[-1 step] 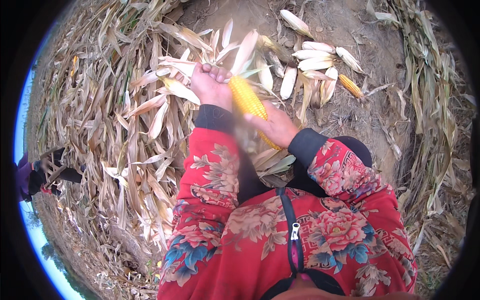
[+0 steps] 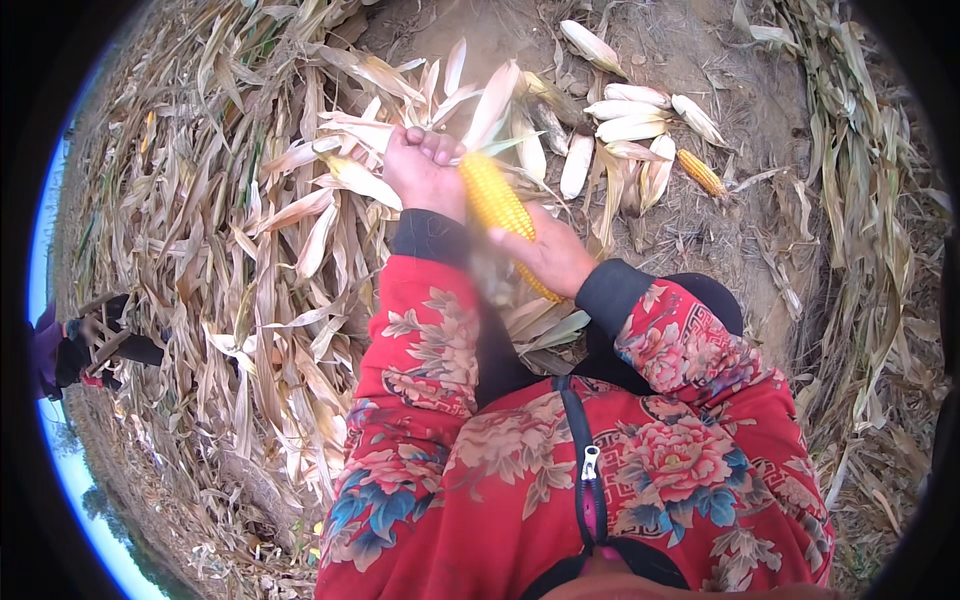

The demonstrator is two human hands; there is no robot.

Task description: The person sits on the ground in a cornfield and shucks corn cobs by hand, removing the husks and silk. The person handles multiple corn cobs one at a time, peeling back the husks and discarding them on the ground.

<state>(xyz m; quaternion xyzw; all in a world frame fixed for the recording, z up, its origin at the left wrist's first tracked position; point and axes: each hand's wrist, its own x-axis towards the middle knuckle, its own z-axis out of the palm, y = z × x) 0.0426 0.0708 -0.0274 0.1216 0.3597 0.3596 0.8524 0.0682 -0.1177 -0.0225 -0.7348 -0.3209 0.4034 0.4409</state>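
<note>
A bare yellow ear of corn (image 2: 487, 195) slants between my two hands, its kernels showing along most of its length. My right hand (image 2: 553, 250) is wrapped round its lower part, thumb lying across the kernels. At the upper end my left hand (image 2: 425, 172) is closed in a fist on pale corn husk (image 2: 492, 103), which fans out beyond the fingers. Just where the husk joins the ear is hidden by that fist. Dry husk leaves (image 2: 360, 182) lie right beside my left hand.
Several ears in pale husks (image 2: 632, 128) lie on the bare soil at the upper right, with one smaller husked-off yellow ear (image 2: 701, 173) beside them. Dry stalks (image 2: 190, 230) cover the ground on the left, and more stalks (image 2: 860, 230) run along the right. Another person (image 2: 95, 345) is at the far left.
</note>
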